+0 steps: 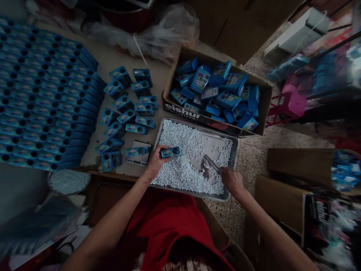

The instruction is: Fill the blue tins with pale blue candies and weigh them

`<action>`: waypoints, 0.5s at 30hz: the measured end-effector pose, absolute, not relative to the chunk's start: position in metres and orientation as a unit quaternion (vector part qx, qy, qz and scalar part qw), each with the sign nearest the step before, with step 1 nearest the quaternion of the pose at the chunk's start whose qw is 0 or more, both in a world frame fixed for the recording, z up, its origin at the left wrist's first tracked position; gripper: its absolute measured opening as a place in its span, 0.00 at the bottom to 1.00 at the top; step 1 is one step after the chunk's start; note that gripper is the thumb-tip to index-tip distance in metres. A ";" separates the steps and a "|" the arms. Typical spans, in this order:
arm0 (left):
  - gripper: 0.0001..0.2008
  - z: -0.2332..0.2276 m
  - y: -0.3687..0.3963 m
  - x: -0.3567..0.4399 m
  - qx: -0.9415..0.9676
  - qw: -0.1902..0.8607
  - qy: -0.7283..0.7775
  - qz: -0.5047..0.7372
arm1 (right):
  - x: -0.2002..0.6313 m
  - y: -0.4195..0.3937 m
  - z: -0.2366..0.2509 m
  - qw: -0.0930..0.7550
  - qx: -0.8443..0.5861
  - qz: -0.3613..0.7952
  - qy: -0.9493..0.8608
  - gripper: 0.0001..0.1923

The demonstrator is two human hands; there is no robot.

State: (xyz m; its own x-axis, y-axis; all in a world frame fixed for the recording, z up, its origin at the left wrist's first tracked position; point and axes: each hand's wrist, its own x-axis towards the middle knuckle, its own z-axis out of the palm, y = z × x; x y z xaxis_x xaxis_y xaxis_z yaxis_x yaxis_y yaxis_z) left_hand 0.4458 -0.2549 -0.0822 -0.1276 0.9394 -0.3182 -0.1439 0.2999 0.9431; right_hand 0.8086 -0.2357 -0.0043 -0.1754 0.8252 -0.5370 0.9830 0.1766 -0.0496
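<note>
Blue carton pinched in the left hand over the metal tray; the right hand grips a clear scoop dipped into white pellets. Progress judged well advanced: stacked rows and loose cartons lie leftward, while a cardboard box of cartons apparently remains.

A cardboard carton heaped with loose blue boxes is seen behind the tray. Rows of stacked blue packs are ranged on the left of the bench, and a pink stool is set on the speckled floor.
</note>
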 end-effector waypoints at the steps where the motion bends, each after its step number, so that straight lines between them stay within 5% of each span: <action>1: 0.19 -0.081 -0.259 0.445 0.340 0.567 0.573 0.484 | 0.803 -0.237 -0.023 0.186 0.604 -0.205 0.748 0.17; 8: 0.18 -0.078 -0.273 0.434 0.360 0.528 0.617 0.460 | 0.709 -0.189 -0.100 0.007 0.586 -0.357 0.727 0.18; 15: 0.19 -0.085 -0.269 0.446 0.353 0.475 0.673 0.444 | 0.747 -0.173 -0.030 -0.015 0.525 -0.406 0.748 0.14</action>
State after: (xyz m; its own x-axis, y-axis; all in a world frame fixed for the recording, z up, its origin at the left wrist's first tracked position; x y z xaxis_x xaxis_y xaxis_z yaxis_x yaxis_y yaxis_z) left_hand 0.4456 -0.2687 -0.0847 -0.2992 0.8971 -0.3251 0.0532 0.3559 0.9330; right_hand 0.7472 -0.1731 -0.0298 -0.4473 0.7978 -0.4042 0.7735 0.1183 -0.6226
